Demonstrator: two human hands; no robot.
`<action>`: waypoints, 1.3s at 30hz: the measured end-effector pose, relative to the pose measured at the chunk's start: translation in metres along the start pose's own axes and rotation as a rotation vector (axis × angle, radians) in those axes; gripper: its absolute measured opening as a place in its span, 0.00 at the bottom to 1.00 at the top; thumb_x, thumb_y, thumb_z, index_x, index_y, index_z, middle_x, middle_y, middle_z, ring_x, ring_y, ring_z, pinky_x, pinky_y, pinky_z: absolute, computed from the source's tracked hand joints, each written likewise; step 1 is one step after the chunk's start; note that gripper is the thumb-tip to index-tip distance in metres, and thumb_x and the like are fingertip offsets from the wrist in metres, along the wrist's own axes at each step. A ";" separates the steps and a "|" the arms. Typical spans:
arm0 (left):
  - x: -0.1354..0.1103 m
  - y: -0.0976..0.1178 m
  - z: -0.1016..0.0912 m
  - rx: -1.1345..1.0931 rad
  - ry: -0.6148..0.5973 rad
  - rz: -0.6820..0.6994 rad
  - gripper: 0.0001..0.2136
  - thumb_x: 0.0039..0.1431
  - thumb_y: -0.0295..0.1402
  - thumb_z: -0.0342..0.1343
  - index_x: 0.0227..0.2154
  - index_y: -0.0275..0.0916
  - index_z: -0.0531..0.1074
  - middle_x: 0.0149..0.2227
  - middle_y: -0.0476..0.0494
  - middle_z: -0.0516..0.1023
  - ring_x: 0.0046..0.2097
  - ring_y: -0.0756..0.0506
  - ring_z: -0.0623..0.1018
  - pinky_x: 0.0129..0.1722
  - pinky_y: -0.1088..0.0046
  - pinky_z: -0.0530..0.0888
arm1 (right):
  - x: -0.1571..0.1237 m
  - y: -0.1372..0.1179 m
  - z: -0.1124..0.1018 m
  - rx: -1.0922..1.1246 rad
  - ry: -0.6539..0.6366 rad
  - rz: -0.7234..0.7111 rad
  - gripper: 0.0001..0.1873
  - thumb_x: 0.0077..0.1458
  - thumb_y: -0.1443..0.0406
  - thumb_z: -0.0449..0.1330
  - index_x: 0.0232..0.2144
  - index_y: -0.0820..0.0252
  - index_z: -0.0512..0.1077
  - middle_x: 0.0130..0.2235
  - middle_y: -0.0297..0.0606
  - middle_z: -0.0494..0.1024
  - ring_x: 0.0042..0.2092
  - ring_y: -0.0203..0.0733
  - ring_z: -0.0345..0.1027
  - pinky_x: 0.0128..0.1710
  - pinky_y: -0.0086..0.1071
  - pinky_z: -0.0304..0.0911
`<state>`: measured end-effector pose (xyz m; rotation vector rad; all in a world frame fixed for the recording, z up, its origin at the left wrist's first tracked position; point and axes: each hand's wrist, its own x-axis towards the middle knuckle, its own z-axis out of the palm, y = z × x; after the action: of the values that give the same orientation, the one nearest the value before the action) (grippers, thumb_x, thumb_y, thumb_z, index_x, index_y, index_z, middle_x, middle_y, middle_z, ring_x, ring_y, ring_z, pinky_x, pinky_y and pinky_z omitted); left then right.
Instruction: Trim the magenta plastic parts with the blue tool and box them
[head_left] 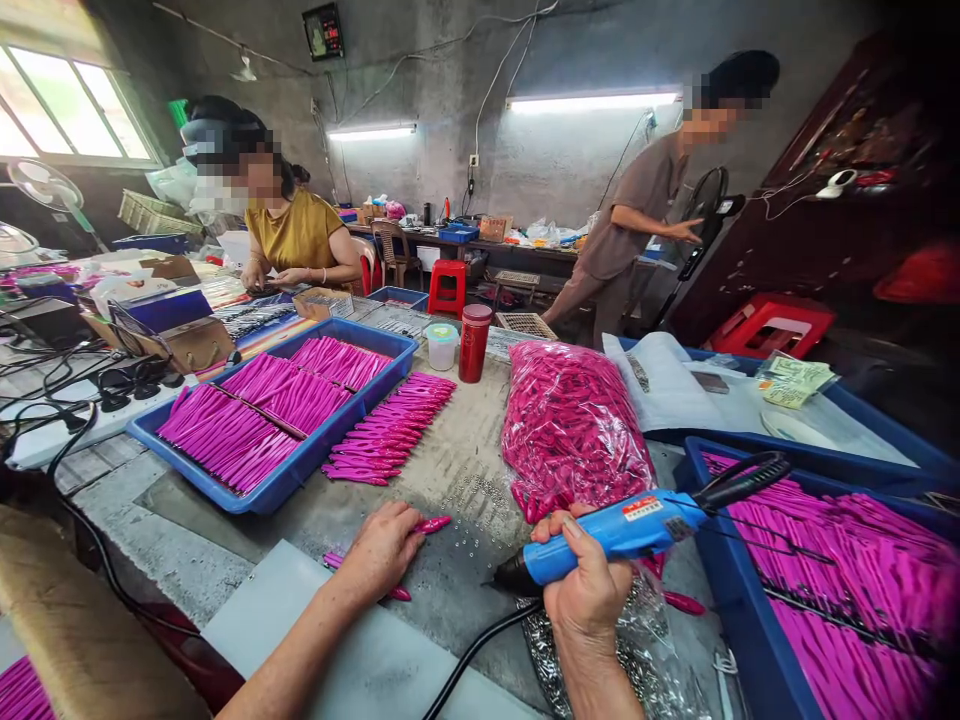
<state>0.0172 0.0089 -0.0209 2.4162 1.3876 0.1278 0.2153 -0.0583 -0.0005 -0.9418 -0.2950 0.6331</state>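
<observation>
Right hand [586, 585] is wrapped tight around a blue electric screwdriver [615, 532], tip pointing down-left at the grey table [465, 470]. Left hand [380, 553] presses a magenta pen piece [430, 524] flat on the tabletop, just beside a bag of pink parts [570, 425].

Forearms [300, 645] bare up to frame edge; left grip [382, 550], right grip [589, 590] bare too.
</observation>
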 end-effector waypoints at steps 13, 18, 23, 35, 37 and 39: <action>0.006 0.020 0.000 -0.003 -0.030 -0.077 0.07 0.60 0.30 0.48 0.32 0.40 0.72 0.37 0.45 0.74 0.42 0.47 0.73 0.42 0.74 0.67 | 0.003 0.004 -0.003 -0.019 0.007 0.011 0.22 0.35 0.58 0.66 0.31 0.61 0.63 0.19 0.28 0.68 0.21 0.37 0.63 0.25 0.32 0.60; 0.009 0.021 0.000 -0.029 -0.028 -0.111 0.04 0.57 0.29 0.52 0.30 0.40 0.72 0.35 0.47 0.74 0.41 0.47 0.73 0.40 0.75 0.66 | 0.003 0.004 -0.003 -0.011 -0.004 0.015 0.21 0.36 0.59 0.66 0.31 0.61 0.63 0.20 0.27 0.68 0.21 0.37 0.64 0.26 0.32 0.61; 0.012 0.021 -0.001 -0.089 -0.039 -0.159 0.02 0.55 0.29 0.55 0.31 0.40 0.73 0.34 0.49 0.75 0.40 0.47 0.73 0.38 0.75 0.65 | 0.002 0.003 -0.002 -0.018 -0.009 0.001 0.21 0.36 0.59 0.66 0.31 0.61 0.63 0.20 0.27 0.68 0.21 0.36 0.64 0.25 0.32 0.60; 0.013 0.029 -0.006 -0.027 -0.086 -0.218 0.03 0.55 0.31 0.55 0.30 0.41 0.73 0.38 0.48 0.77 0.42 0.46 0.75 0.37 0.74 0.65 | -0.002 0.000 0.004 -0.045 -0.039 -0.026 0.21 0.35 0.58 0.65 0.31 0.60 0.62 0.20 0.27 0.67 0.20 0.37 0.64 0.24 0.32 0.61; 0.013 0.030 -0.005 -0.026 -0.082 -0.225 0.03 0.55 0.31 0.55 0.29 0.41 0.73 0.38 0.48 0.77 0.43 0.46 0.75 0.37 0.74 0.65 | -0.004 -0.002 0.008 -0.053 -0.049 -0.050 0.21 0.36 0.58 0.65 0.31 0.60 0.62 0.20 0.27 0.67 0.20 0.37 0.64 0.24 0.32 0.61; 0.012 0.030 -0.004 -0.025 -0.077 -0.222 0.03 0.56 0.31 0.55 0.29 0.41 0.73 0.38 0.48 0.77 0.43 0.45 0.75 0.37 0.73 0.65 | -0.005 -0.003 0.012 -0.060 -0.065 -0.067 0.21 0.36 0.59 0.66 0.31 0.61 0.63 0.20 0.27 0.68 0.21 0.37 0.64 0.24 0.32 0.61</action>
<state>0.0470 0.0063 -0.0079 2.2045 1.5959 -0.0038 0.2062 -0.0549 0.0086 -0.9660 -0.4038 0.5962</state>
